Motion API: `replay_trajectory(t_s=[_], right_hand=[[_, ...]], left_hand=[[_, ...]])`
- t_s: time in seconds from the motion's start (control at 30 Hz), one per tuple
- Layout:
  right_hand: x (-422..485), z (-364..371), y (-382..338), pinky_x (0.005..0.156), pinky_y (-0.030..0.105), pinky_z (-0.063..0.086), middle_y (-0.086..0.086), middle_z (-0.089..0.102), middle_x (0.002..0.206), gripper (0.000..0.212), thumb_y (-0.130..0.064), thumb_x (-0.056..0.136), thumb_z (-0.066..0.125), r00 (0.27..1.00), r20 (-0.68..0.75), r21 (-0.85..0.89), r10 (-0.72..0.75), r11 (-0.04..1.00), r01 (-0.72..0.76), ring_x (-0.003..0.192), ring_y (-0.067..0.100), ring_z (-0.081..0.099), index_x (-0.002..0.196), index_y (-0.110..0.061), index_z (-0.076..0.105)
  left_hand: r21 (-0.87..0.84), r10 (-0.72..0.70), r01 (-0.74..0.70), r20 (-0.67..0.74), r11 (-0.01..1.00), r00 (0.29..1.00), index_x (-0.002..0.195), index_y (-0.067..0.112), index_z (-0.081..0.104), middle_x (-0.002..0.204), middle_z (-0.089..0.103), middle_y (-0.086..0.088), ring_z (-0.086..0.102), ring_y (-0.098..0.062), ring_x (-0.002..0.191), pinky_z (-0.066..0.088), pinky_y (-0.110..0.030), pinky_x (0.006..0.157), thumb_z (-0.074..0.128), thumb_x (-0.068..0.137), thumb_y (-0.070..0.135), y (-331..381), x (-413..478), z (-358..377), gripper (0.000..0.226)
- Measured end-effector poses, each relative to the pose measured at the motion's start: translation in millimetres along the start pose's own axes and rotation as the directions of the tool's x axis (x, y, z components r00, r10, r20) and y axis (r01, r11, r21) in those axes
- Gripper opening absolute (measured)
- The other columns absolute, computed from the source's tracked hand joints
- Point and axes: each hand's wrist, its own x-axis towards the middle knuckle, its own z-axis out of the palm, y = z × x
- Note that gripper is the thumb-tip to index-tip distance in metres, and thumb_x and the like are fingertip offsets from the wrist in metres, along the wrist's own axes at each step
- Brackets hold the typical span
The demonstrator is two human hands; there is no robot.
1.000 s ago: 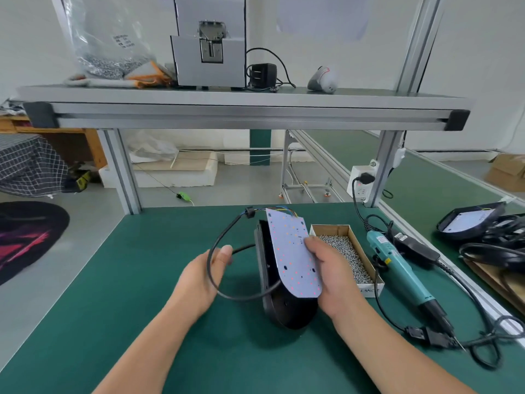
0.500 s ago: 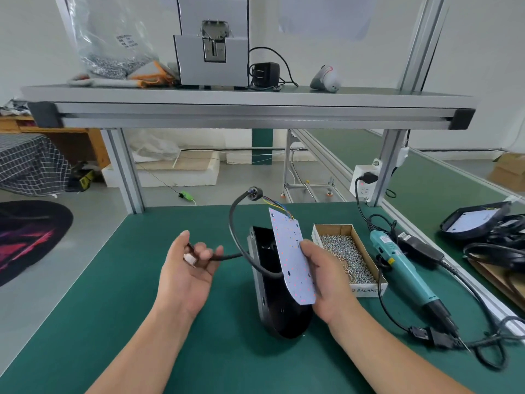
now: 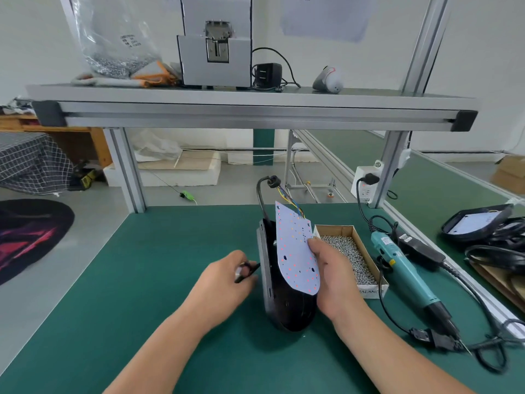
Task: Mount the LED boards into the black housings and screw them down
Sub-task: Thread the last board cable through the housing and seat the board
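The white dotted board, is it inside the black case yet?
Not yet. The right hand holds the LED board up on edge beside the black housing, not lying flat inside it.

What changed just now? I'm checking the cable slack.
The left hand, gripping the black cable, moved in toward the black housing; the wide cable loop shrank to a short arc above the LED board. The right hand still holds the board; screwdriver and screw box stayed put.
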Motion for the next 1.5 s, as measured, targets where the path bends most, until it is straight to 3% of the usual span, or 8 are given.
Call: replay_trajectory(t_s=[0.33,0.57,0.73,0.9,1.07,1.13,1.33,1.5], right_hand=[[-1,4,3,0.074,0.035,0.061,0.017,0.076,0.118,0.034,-0.023,0.104,0.05,1.0,0.016,0.011,0.02,1.0,-0.02,0.096,0.03,0.077,0.119,-0.005,0.074],[-1,1,-6,0.067,0.028,0.058,0.006,0.079,0.105,0.027,-0.02,0.105,0.05,0.996,-0.078,0.042,-0.037,0.998,0.04,0.082,0.02,0.076,0.115,-0.006,0.071],[4,-3,-3,0.072,0.031,0.054,0.006,0.077,0.102,0.023,-0.017,0.103,0.053,0.993,-0.111,-0.074,-0.038,0.997,0.03,0.082,0.021,0.074,0.109,-0.008,0.072],[6,-5,1,0.07,0.033,0.054,0.011,0.078,0.095,0.027,-0.018,0.1,0.056,0.993,-0.119,-0.162,0.018,0.986,-0.037,0.075,0.025,0.075,0.088,-0.01,0.079],[1,-2,4,0.067,0.033,0.054,0.012,0.076,0.086,0.033,-0.018,0.097,0.06,0.992,-0.114,-0.221,0.059,0.972,-0.083,0.069,0.027,0.073,0.072,-0.011,0.081],[2,-2,3,0.056,0.027,0.05,0.011,0.071,0.076,0.032,-0.012,0.096,0.06,0.99,-0.127,-0.234,0.061,0.968,-0.09,0.059,0.024,0.067,0.068,-0.011,0.074],[1,-1,7,0.052,0.026,0.052,0.011,0.072,0.075,0.028,-0.009,0.098,0.057,0.994,-0.073,-0.309,0.084,0.946,-0.102,0.058,0.023,0.069,0.073,-0.011,0.07],[2,-8,2,0.048,0.027,0.053,0.011,0.072,0.072,0.041,-0.008,0.096,0.056,0.997,-0.036,-0.264,0.064,0.962,-0.072,0.056,0.024,0.069,0.061,-0.015,0.073]], left_hand=[[0.241,-0.079,0.108,-0.129,0.965,0.989,0.088,0.034,0.044,0.071,0.062,0.012,0.05,-0.013,0.054,0.038,-0.031,0.051,0.036,0.079,0.089,3,3,-10,0.057],[0.289,-0.214,0.241,-0.123,0.927,0.969,0.095,0.053,0.061,0.068,0.065,0.015,0.058,-0.005,0.057,0.043,-0.025,0.054,0.053,0.091,0.059,-8,7,-29,0.01],[-0.164,-0.372,0.35,-0.138,0.922,0.918,0.08,0.025,0.065,0.079,0.071,-0.002,0.072,-0.02,0.066,0.055,-0.035,0.061,0.057,0.074,0.041,-13,9,-34,0.02],[-0.876,-0.371,0.212,0.041,0.433,0.928,0.095,0.007,0.056,0.12,0.079,-0.007,0.072,-0.02,0.121,0.059,-0.042,0.094,0.057,0.09,0.017,-18,13,-29,0.011],[-0.989,-0.239,0.131,0.142,-0.062,0.961,0.075,0.014,0.059,0.102,0.076,-0.013,0.075,-0.032,0.114,0.055,-0.059,0.102,0.059,0.095,0.019,-15,15,-20,0.02],[-0.996,-0.26,0.092,0.09,-0.004,0.961,0.072,0.014,0.06,0.083,0.066,-0.012,0.073,-0.029,0.083,0.062,-0.052,0.091,0.067,0.089,0.024,-12,17,-19,0.021],[-0.674,-0.278,0.071,-0.205,0.735,0.938,0.08,0.027,0.056,0.069,0.053,-0.001,0.047,-0.02,0.06,0.044,-0.044,0.067,0.072,0.082,0.043,-11,12,-15,0.023],[-0.512,-0.31,0.188,-0.163,0.838,0.937,0.093,0.046,0.057,0.064,0.054,0.008,0.05,-0.017,0.062,0.044,-0.038,0.065,0.06,0.08,0.046,-9,11,-12,0.014]])
